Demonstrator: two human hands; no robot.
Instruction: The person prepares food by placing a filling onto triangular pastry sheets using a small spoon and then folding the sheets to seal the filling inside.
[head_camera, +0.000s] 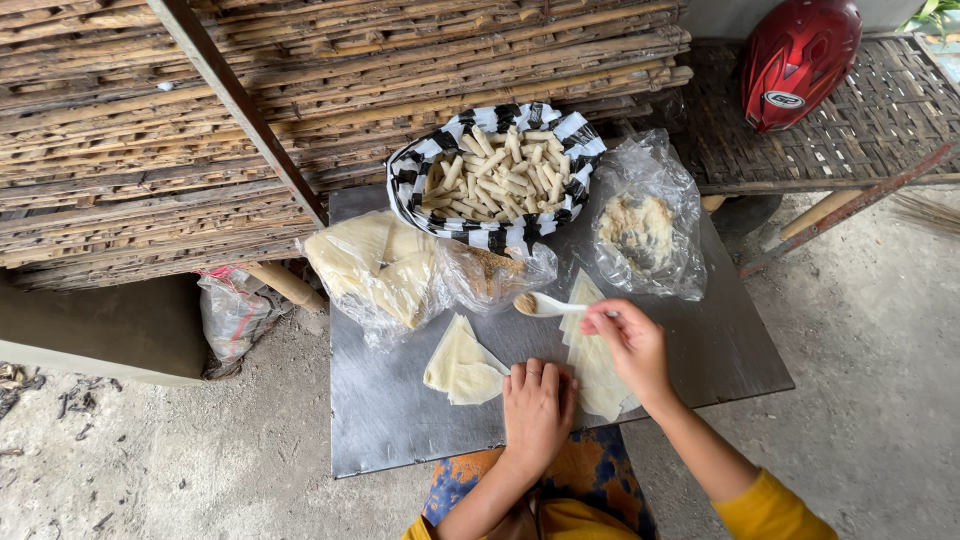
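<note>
Hands on wrapper sheets at the metal worktop (400, 420)

Right hand (630, 345) pinches a white spoon (548, 304); left hand (537, 410) lies flat, grip apart, on pale wrappers (598, 375). Behind the spoon: clear bags (645, 215), a striped basket (497, 170).

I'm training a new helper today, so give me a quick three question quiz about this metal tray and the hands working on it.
1. True or false: the right hand holds the white spoon.
2. What fills the striped basket? A) rolled sticks B) eggs C) leaves
3. Which hand presses flat on the wrappers?

Key: 1 true. 2 A, the rolled sticks. 3 the left hand, on the metal tray.
</note>
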